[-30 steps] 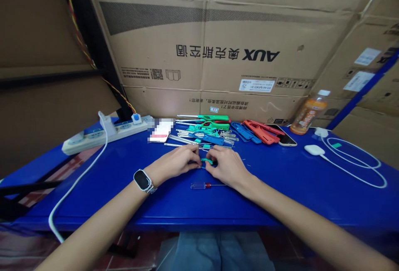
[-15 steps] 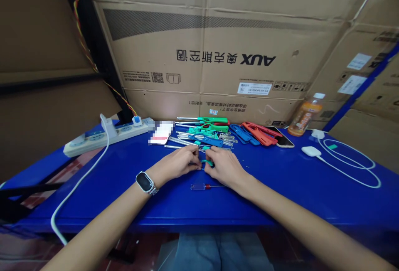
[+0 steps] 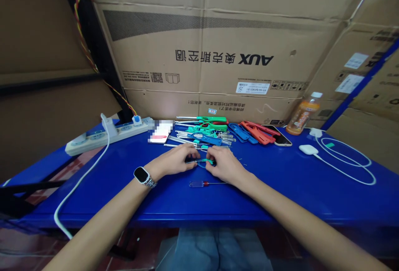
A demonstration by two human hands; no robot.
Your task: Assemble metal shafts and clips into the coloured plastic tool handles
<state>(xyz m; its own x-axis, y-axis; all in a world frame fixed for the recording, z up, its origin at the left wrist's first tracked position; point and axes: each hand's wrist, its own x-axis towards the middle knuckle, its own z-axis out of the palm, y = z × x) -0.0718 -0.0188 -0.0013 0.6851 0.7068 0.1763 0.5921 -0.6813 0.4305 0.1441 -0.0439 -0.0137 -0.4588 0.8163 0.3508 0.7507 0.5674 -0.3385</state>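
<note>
A partly built stick lighter point(image 3: 204, 161), with blue and green plastic and a thin metal rod, lies low over the desk between my hands. My left hand point(image 3: 179, 158) curves loosely around its rod end, thumb and fingers a little apart. The green part sits in a pinch of my right hand point(image 3: 226, 165), which hides its far end. Just in front of both hands is a screwdriver point(image 3: 197, 184) with a clear handle, its shaft pointing right. Behind them is a pile of lighter parts, with green lighters point(image 3: 213, 119) and a blue casing point(image 3: 208, 139).
Blue casings point(image 3: 241, 133) and red casings point(image 3: 258, 133) lie right of the pile, by a phone point(image 3: 282, 137). An orange drink bottle point(image 3: 303, 115) and a white charger cable point(image 3: 346, 175) are further right. A power strip point(image 3: 96, 138) lies left. Cardboard point(image 3: 156, 34) walls the back.
My left fingers have spread from a tight pinch, and the metal rod now shows between them. My right hand stays on the green part. The view has shifted slightly.
</note>
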